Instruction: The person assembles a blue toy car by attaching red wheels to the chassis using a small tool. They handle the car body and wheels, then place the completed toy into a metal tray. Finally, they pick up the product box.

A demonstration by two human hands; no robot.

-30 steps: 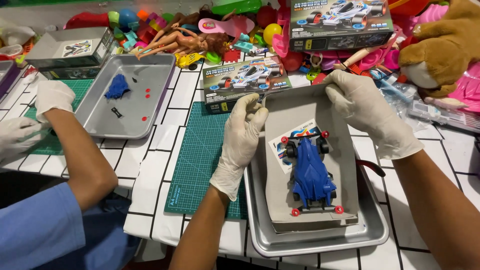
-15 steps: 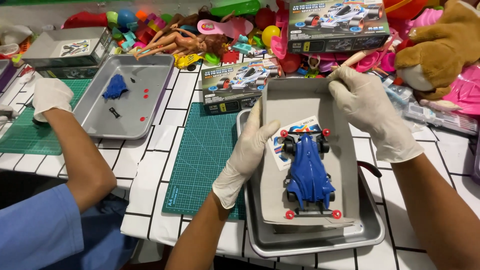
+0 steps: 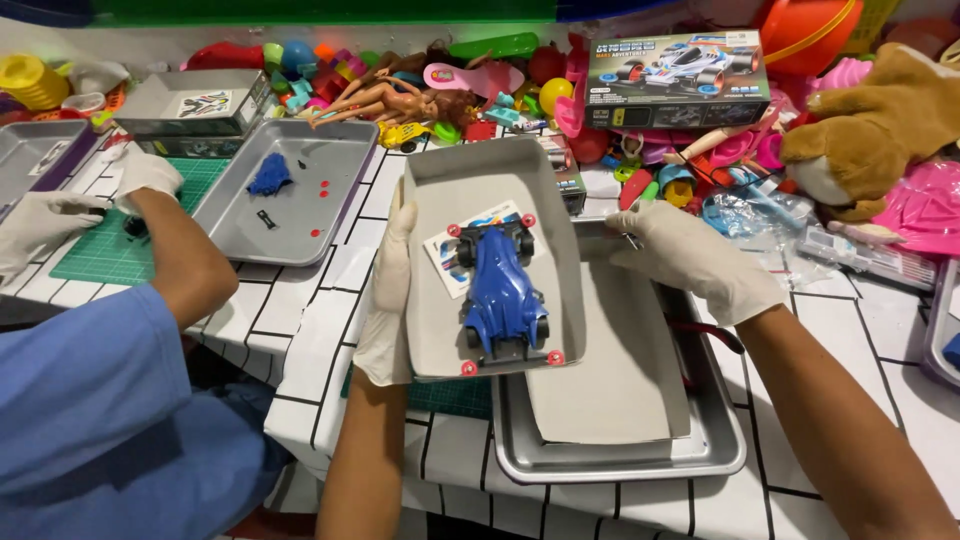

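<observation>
Blue toy race car (image 3: 503, 292) rides a grey box lid (image 3: 487, 190), left hand (image 3: 392, 290) clamped on its edge; right hand (image 3: 695, 258), fingers curled, rests by the grey insert (image 3: 610, 370) lying in the metal tray (image 3: 620, 465).

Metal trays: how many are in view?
4, possibly more hidden: one under the grey cardboard, one holding blue parts, one at far left, and an edge at far right.

Left hand (image 3: 392, 290) and right hand (image 3: 697, 258) wore thin matt white gloves. Toy car (image 3: 503, 290): glossy blue plastic. Box lid (image 3: 490, 190): matt grey cardboard. Tray (image 3: 620, 462): dull brushed metal. Cutting mat (image 3: 105, 255): matt green. Bench (image 3: 330, 310): smooth white covering.
</observation>
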